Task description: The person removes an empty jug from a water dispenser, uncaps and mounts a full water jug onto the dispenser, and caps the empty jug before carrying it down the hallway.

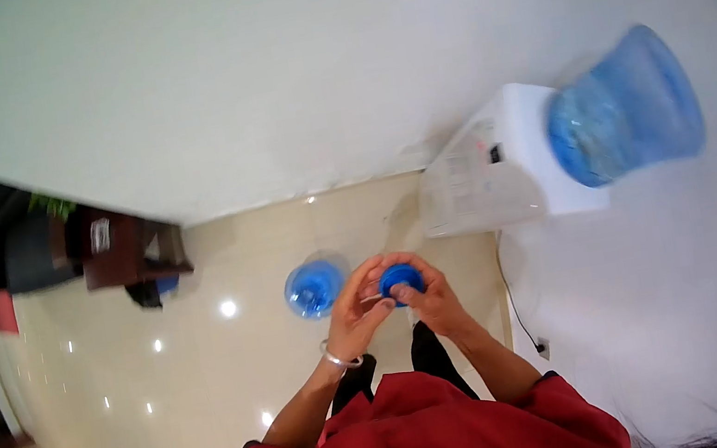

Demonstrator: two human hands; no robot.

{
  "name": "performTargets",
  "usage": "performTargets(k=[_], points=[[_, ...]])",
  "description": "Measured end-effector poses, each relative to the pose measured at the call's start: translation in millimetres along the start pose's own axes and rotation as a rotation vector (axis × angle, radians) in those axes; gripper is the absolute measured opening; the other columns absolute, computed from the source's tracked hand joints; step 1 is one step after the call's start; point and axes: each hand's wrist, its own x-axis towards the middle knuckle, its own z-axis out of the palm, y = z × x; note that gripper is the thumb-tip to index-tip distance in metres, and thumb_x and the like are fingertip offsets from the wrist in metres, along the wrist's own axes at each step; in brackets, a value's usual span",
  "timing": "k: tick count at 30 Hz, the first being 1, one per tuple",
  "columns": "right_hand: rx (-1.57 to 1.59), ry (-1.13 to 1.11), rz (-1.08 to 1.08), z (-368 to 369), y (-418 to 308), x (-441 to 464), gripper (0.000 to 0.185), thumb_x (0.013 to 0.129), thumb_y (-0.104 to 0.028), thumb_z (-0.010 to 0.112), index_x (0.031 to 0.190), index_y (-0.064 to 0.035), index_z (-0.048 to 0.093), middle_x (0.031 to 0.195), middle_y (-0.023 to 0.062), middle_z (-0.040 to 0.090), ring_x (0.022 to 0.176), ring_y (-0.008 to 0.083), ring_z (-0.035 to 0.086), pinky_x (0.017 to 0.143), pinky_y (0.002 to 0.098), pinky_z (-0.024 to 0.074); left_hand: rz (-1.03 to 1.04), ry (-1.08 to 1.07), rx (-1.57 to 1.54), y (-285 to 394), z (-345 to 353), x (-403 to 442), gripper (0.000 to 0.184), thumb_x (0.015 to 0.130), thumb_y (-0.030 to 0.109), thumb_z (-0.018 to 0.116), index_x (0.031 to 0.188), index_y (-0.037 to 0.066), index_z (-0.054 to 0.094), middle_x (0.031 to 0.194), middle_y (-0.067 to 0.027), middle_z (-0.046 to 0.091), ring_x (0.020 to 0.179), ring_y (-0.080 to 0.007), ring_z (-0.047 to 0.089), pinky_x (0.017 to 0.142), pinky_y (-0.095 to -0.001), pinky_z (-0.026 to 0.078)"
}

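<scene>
Head view: at lower centre, my right hand [429, 302] closes its fingers around the blue cap [401, 283]; my left hand [358, 309] curves beside it, its contact unclear. A large bottle [314, 289] stands on the floor [240, 365], left of centre. The smooth cap could slip and drop if my fingertips loosen while turning it.

Bright light bounces off the glossy floor [205, 380] as small white glare spots left of the left hand [355, 307]. The pale wall [287, 66] beyond both hands has soft, faint shadows. Wide-angle distortion bends the outer areas into black borders, and fine detail looks soft.
</scene>
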Motion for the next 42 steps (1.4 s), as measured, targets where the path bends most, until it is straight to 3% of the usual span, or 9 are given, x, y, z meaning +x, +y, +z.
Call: performTargets(k=[4,6,10,14,27,29,36,38,42], points=[[0.019,0.022,-0.07,-23.8,-32.4,-42.2,0.027,0.082,0.002,0.057,0.108,-0.0033,0.052,0.109,0.0102,0.059,0.098,0.0193,0.059,0.088,0.03,0.046,0.014,-0.141,0.05,18.5,56.3,9.0,0.052,0.082,0.008,0.061,0.13,0.003,0.041,0.12,-0.0063,0.047,0.108,-0.0148,0.045,0.094,-0.0294,0.036],[0.088,0.032,-0.107,-36.9,-47.3,-55.8,0.026,0.08,0.005,0.058,0.105,-0.0029,0.054,0.111,0.011,0.059,0.1,0.0202,0.059,0.089,0.0306,0.0464,0.036,-0.168,0.156,15.6,79.0,16.4,0.05,0.083,0.009,0.063,0.128,0.005,0.042,0.115,-0.0052,0.05,0.101,-0.0132,0.05,0.084,-0.0269,0.046],[0.142,0.101,-0.12,-63.0,-68.8,-71.5,0.026,0.079,0.006,0.059,0.103,-0.0026,0.055,0.11,0.0106,0.059,0.098,0.0193,0.059,0.087,0.0305,0.047,-0.003,-0.187,0.169,11.3,117.6,32.0,0.042,0.083,0.007,0.062,0.122,0.006,0.047,0.109,-0.0039,0.053,0.098,-0.0119,0.051,0.082,-0.0264,0.047],[0.089,0.113,-0.232,-102.3,-107.4,-87.8,0.026,0.078,0.007,0.059,0.103,-0.0015,0.056,0.108,0.0109,0.059,0.095,0.0183,0.058,0.085,0.0304,0.0474,-0.057,-0.214,0.127,8.7,172.1,51.7,0.041,0.084,0.008,0.06,0.122,0.003,0.046,0.109,-0.0042,0.052,0.1,-0.0119,0.048,0.088,-0.0272,0.041],[-0.013,0.121,-0.314,-105.8,-147.1,-96.4,0.032,0.081,-0.005,0.06,0.112,-0.0044,0.051,0.109,0.0062,0.055,0.1,0.0131,0.051,0.088,0.0265,0.0408,-0.151,-0.371,0.077,32.2,191.4,86.9,0.041,0.088,0.02,0.058,0.123,0.003,0.046,0.108,-0.0038,0.054,0.101,-0.0121,0.05,0.087,-0.0273,0.042],[-0.194,0.146,-0.333,-99.5,-152.5,-98.7,0.032,0.083,-0.008,0.058,0.113,-0.0048,0.049,0.109,0.0053,0.053,0.101,0.0132,0.05,0.088,0.0272,0.0406,-0.138,-0.444,0.043,41.7,190.6,88.8,0.042,0.087,0.02,0.059,0.123,0.003,0.046,0.109,-0.0035,0.054,0.101,-0.0122,0.05,0.088,-0.0281,0.042],[-0.262,0.19,-0.495,-74.9,-160.1,-99.4,0.027,0.089,-0.014,0.053,0.112,-0.0029,0.048,0.107,0.008,0.057,0.097,0.0144,0.053,0.088,0.028,0.0413,-0.034,-0.569,0.076,59.7,189.0,92.1,0.046,0.084,0.023,0.063,0.123,0.003,0.047,0.11,-0.0028,0.054,0.103,-0.0123,0.05,0.089,-0.0277,0.042],[-0.225,0.272,-0.487,-62.1,-164.1,-101.5,0.026,0.091,-0.017,0.051,0.111,-0.002,0.048,0.104,0.0094,0.058,0.094,0.0144,0.054,0.086,0.0279,0.0426,-0.043,-0.552,0.004,63.5,189.2,90.0,0.042,0.086,0.014,0.061,0.123,0.003,0.047,0.102,-0.0025,0.057,0.091,-0.0086,0.052,0.078,-0.0243,0.045],[-0.374,0.334,-0.585,-61.3,-163.0,-99.0,0.024,0.092,-0.017,0.048,0.109,-0.0006,0.047,0.099,0.0119,0.059,0.085,0.0143,0.057,0.074,0.0273,0.0487,-0.101,-0.535,0.118,67.5,190.9,84.1,0.046,0.085,0.022,0.062,0.123,0.003,0.046,0.096,-0.0006,0.054,0.079,-0.0067,0.051,0.063,-0.0205,0.045]])
